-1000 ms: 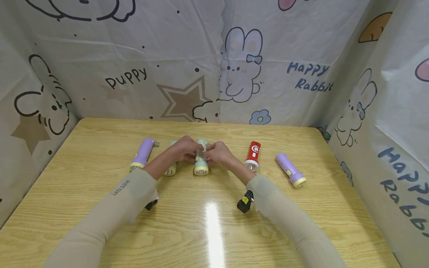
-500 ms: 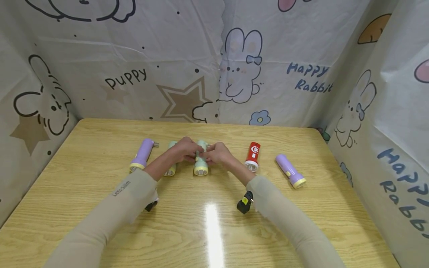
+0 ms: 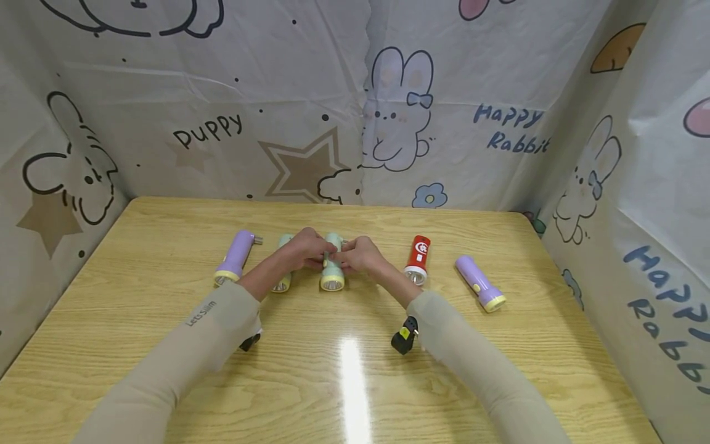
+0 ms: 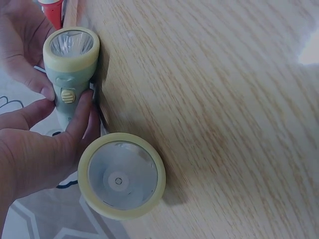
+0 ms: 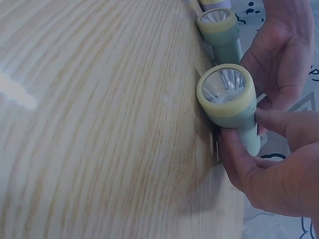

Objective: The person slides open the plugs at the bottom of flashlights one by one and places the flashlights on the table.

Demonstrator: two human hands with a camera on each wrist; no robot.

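Note:
A mint-green flashlight (image 3: 333, 271) with a pale yellow rim lies on the table, its lens toward the person. My left hand (image 3: 310, 245) grips its body from the left, with thumb and fingers on either side of the yellow switch (image 4: 68, 95) in the left wrist view. From the other side my right hand (image 3: 362, 254) holds the same flashlight, its fingers along the body just behind the head, as the right wrist view shows. Small metal prongs stick out near the back end. Just left of it lies a second mint-green flashlight (image 3: 281, 283), partly hidden by my left hand.
On the wooden table (image 3: 310, 370), a purple flashlight (image 3: 240, 250) with metal prongs folded out lies at left. A red flashlight (image 3: 420, 251) with a white rim and another purple flashlight (image 3: 478, 280) lie to the right. A printed cloth (image 3: 222, 74) walls the back and sides.

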